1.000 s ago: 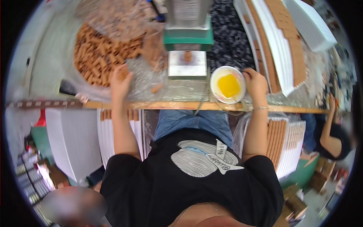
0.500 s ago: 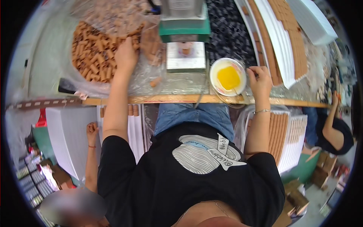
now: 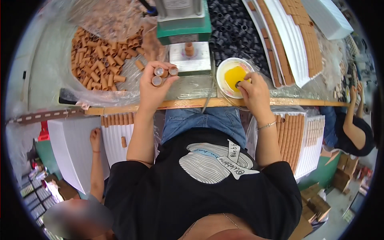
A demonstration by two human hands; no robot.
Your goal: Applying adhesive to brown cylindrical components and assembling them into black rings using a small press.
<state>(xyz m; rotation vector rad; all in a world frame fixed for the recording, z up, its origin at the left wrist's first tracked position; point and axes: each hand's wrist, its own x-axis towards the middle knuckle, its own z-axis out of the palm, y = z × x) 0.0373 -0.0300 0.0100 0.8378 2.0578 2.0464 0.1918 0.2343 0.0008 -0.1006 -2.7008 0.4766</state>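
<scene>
Three short brown tubes (image 3: pixel 159 72) are gripped in my left hand (image 3: pixel 151 89), their round ends facing up. That hand is raised just left of the press's metal block (image 3: pixel 192 66), near the bench edge. Over the white bowl (image 3: pixel 221 72) of yellow liquid (image 3: pixel 233 76), my right hand (image 3: pixel 257 94) pinches a small black ring-like piece (image 3: pixel 238 84) at the liquid's edge. On the metal block, under the green press head (image 3: pixel 184 34), stands a brown piece (image 3: pixel 189 49).
A heap of brown tubes (image 3: pixel 100 60) lies on plastic at the left. Black pieces (image 3: pixel 234 32) are piled behind the bowl. White trays (image 3: pixel 296 48) with brown tubes stand at the right; more trays (image 3: pixel 114 138) sit below the bench. Other people are at both sides.
My left hand has come out of the tube heap toward the press, now with three tubes. My right hand has moved left over the bowl, with a black piece visible in its fingers.
</scene>
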